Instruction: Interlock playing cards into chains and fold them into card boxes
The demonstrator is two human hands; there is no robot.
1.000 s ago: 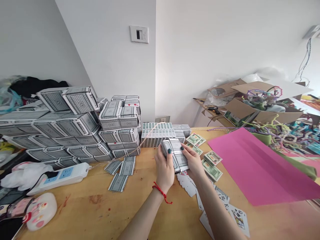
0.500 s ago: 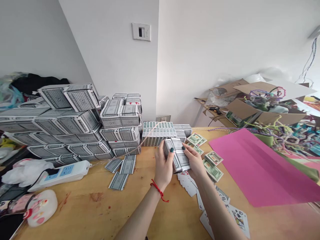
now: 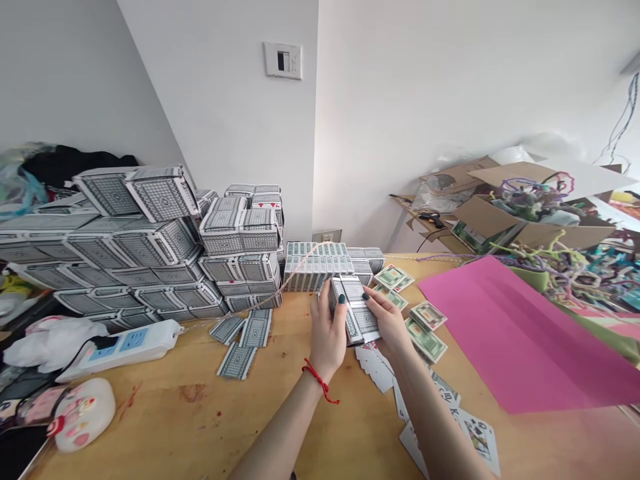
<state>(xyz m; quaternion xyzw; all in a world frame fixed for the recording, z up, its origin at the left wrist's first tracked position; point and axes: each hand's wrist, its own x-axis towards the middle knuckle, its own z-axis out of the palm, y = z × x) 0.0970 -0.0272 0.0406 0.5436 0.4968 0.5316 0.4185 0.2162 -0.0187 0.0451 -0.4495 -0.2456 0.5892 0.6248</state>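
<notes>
A block made of playing cards [image 3: 356, 305], with grey patterned backs outward, is held between both hands above the wooden table [image 3: 280, 413]. My left hand [image 3: 329, 319] is closed along its left side, thumb on top. My right hand [image 3: 387, 317] grips the right side, its thumb also resting on the upper face. Fingers under the block are hidden. Below and right of it lie fanned playing cards [image 3: 376, 368], face up. Small green printed card stacks [image 3: 425, 339] sit just right of my right hand. Behind the block stands a row of green-patterned cards [image 3: 316, 259].
Many card blocks [image 3: 145, 247] are piled high at the left. Loose face-down cards [image 3: 237, 361] lie before them, near a white power strip [image 3: 135, 343]. A pink sheet [image 3: 530, 340] covers the right side; beyond it stands a cardboard box [image 3: 540, 233] with pipe cleaners.
My left thumb has shifted slightly on the card block. Otherwise the hands and the block stay nearly in place.
</notes>
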